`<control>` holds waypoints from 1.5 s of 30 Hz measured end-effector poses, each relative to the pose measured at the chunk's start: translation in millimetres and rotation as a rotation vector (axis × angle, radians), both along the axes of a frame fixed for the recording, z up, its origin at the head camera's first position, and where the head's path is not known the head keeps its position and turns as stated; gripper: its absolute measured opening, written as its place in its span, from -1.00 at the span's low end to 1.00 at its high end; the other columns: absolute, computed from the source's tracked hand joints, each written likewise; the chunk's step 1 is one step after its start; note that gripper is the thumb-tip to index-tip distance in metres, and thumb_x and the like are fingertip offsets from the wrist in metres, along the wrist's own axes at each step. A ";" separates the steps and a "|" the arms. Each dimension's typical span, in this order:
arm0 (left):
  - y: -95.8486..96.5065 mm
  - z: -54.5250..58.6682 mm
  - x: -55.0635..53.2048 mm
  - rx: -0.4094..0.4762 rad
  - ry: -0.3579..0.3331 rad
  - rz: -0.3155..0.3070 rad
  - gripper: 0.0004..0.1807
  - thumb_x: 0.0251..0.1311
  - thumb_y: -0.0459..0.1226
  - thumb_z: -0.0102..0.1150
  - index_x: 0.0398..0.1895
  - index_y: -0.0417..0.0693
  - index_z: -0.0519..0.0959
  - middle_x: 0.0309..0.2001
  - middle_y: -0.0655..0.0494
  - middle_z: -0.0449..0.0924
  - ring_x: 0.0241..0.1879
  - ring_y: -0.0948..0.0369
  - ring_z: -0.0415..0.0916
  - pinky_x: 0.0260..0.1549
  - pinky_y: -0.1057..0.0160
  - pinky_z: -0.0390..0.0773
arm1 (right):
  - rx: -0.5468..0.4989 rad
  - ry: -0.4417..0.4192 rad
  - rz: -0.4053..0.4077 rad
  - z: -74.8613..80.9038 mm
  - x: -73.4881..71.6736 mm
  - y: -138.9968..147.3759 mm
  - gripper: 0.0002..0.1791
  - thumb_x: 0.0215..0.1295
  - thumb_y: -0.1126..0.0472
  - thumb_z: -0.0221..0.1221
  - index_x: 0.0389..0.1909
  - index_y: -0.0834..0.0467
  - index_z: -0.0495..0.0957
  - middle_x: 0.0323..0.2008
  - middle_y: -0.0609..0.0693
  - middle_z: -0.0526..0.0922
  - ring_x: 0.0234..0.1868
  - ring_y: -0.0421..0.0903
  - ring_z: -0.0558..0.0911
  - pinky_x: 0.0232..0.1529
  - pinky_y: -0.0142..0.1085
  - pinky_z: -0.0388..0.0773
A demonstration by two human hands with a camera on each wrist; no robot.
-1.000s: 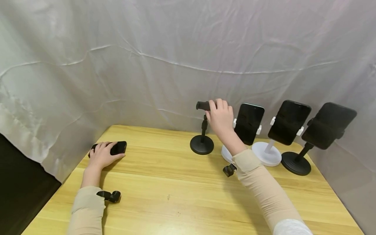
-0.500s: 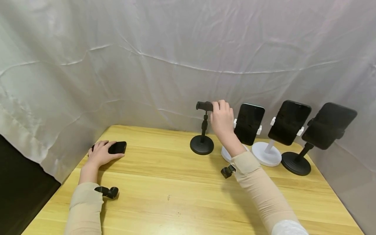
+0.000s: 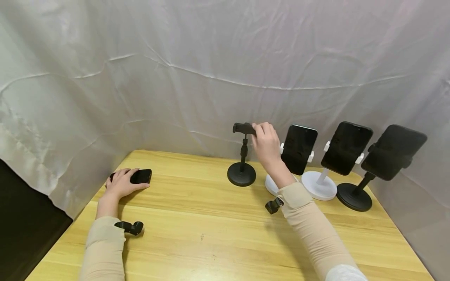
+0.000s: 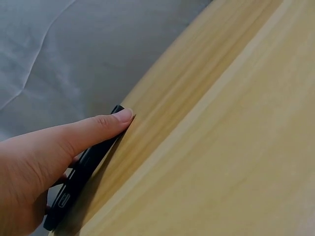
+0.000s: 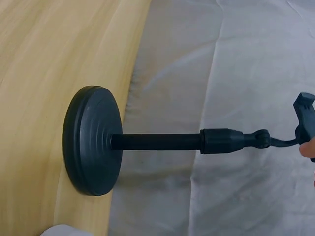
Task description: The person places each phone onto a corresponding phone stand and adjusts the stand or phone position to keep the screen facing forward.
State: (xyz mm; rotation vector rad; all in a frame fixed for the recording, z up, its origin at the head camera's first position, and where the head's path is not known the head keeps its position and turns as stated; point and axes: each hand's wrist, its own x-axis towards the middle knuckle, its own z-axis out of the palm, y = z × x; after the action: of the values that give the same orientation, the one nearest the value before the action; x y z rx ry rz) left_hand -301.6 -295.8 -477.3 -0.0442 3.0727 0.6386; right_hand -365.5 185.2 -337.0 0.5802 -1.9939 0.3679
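Note:
A black phone (image 3: 141, 176) lies on the table at the left. My left hand (image 3: 121, 183) holds it from above; in the left wrist view the thumb (image 4: 103, 129) lies along the near edge and the other fingers are mostly hidden behind it. Further right stands a black phone stand (image 3: 241, 174) with a round base, upright on the table. My right hand (image 3: 265, 142) grips the right end of its clamp (image 3: 242, 128), which holds no phone. In the right wrist view, only some fingertips (image 5: 308, 148) show at the clamp (image 5: 305, 120).
Right of the black stand, two white stands (image 3: 319, 185) and another black stand (image 3: 354, 196) each carry a phone. My right forearm (image 3: 311, 218) passes in front of the nearest white one. Grey cloth (image 3: 197, 78) hangs behind the wooden table (image 3: 197, 234).
My right hand has shifted slightly right along the clamp, uncovering more of its middle. The clamp has tilted slightly. My left hand stays on the phone with barely any movement.

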 end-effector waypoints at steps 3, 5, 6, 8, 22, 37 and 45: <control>1.9 1.7 0.3 0.005 -0.006 -0.004 0.12 -0.01 0.37 0.19 0.50 -0.05 0.10 0.42 -0.41 -0.02 0.38 -0.42 -0.14 0.16 -0.59 -0.28 | -0.007 0.009 0.033 -1.4 -0.2 1.0 -0.81 0.28 0.34 0.22 -0.12 0.32 0.62 -0.27 0.19 0.58 -0.25 0.14 0.56 -0.15 -0.12 0.58; 3.0 2.3 0.7 0.011 -0.011 -0.005 0.12 -0.02 0.37 0.20 0.50 -0.06 0.10 0.42 -0.41 -0.02 0.38 -0.42 -0.14 0.17 -0.58 -0.28 | -0.007 0.008 0.043 -3.2 0.1 1.5 -0.79 0.26 0.35 0.24 -0.10 0.32 0.63 -0.27 0.19 0.59 -0.23 0.13 0.56 -0.13 -0.13 0.59; 3.6 2.4 1.0 0.012 -0.015 -0.006 0.12 -0.02 0.37 0.20 0.50 -0.06 0.10 0.42 -0.41 -0.02 0.38 -0.42 -0.14 0.17 -0.58 -0.28 | -0.007 0.007 0.046 -4.3 0.1 1.6 -0.78 0.25 0.35 0.25 -0.10 0.31 0.63 -0.27 0.19 0.59 -0.23 0.12 0.57 -0.13 -0.14 0.60; 4.1 2.3 1.3 0.012 -0.021 -0.007 0.12 -0.01 0.36 0.20 0.50 -0.06 0.09 0.42 -0.42 -0.02 0.37 -0.42 -0.14 0.17 -0.58 -0.29 | -0.003 0.011 0.058 -6.3 0.6 1.5 -0.76 0.23 0.35 0.27 -0.09 0.31 0.63 -0.27 0.18 0.59 -0.23 0.11 0.57 -0.14 -0.16 0.60; -1.1 -0.3 -3.8 -0.016 -0.030 0.004 0.16 -0.06 0.40 0.20 0.51 -0.05 0.09 0.43 -0.40 -0.01 0.36 -0.41 -0.11 0.14 -0.57 -0.18 | 0.024 -0.051 0.064 -2.9 3.3 -1.5 -0.71 0.18 0.35 0.30 -0.06 0.31 0.60 -0.16 0.18 0.60 -0.10 0.12 0.57 -0.02 -0.14 0.59; -1.4 -4.2 -10.4 -0.039 0.036 0.013 0.07 -0.10 0.41 0.22 0.42 0.01 0.24 0.28 -0.47 0.11 0.24 -0.48 -0.04 0.03 -0.55 -0.09 | 0.093 0.010 -0.018 -0.1 5.6 1.3 -0.69 0.12 0.36 0.33 -0.11 0.36 0.59 -0.14 0.23 0.59 -0.04 0.17 0.54 0.08 -0.06 0.50; -0.1 -5.9 -10.4 -0.013 0.063 0.046 0.07 -0.14 0.40 0.27 0.35 -0.05 0.28 0.16 -0.47 0.19 0.16 -0.37 0.08 0.08 -0.55 -0.12 | 0.118 0.021 -0.058 0.7 5.9 1.9 -0.71 0.12 0.37 0.30 -0.12 0.36 0.60 -0.14 0.24 0.59 -0.04 0.18 0.53 0.07 -0.04 0.51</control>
State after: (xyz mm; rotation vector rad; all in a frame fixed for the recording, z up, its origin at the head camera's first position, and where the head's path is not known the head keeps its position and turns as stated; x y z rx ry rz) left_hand -312.0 -295.9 -483.3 -0.0968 3.1448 0.6336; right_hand -359.6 187.2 -336.3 0.5968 -2.0173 0.2088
